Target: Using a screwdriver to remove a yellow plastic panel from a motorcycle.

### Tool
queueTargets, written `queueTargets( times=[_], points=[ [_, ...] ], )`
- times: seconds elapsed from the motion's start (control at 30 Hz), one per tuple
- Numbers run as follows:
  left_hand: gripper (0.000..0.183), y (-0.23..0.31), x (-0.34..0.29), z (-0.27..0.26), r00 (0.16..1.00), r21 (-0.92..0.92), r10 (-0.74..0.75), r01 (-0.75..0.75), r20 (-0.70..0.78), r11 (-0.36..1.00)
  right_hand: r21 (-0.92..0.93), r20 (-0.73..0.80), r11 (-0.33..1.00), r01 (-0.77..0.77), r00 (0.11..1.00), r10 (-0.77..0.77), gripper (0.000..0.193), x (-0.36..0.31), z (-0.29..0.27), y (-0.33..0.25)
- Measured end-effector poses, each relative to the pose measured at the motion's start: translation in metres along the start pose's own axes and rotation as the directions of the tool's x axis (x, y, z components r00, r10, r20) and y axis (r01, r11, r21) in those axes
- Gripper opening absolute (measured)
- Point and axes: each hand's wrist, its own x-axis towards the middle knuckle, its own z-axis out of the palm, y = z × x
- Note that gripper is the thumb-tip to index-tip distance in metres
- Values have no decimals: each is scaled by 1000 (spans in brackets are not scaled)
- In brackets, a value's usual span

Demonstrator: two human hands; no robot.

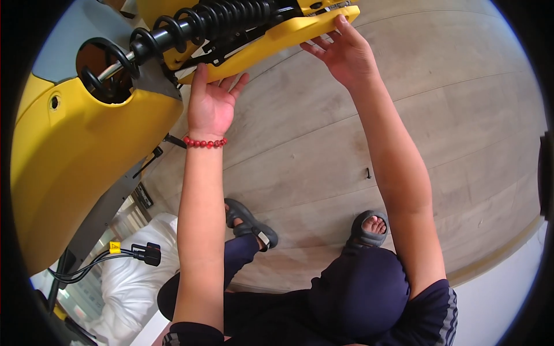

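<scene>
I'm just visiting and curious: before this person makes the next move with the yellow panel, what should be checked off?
1. Left hand on the yellow panel: ok, it is at the panel's left end.
2. Right hand on the panel: ok, its thumb is at the other end.
3. Fingers off the black coil spring: ok, both hands are at the panel's lower edge.
4. Floor free of loose parts: not ok, a small black screw lies there.
5. Black cable connector plugged in: not ok, its end looks free.
6. Panel fastened: cannot tell.
</scene>
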Motion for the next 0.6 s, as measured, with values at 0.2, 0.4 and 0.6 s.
queueTargets(
  times=[0.2, 0.4, 0.6],
  points=[
    [46, -1, 2, -3, 996, -25, 52, -50, 75, 998, -82, 48, 996, -20, 999, 24, 51, -11, -6, -7],
    [46, -6, 8, -6, 999, -57, 12, -9, 53, 998, -687, -215, 719, -103, 974, -66, 42, -75, -24, -46],
    [58, 11, 16, -12, 994, -52, -63, 58, -95, 997, -951, -208, -129, -279, 893, -400, 30, -175, -83, -68]
  ],
)
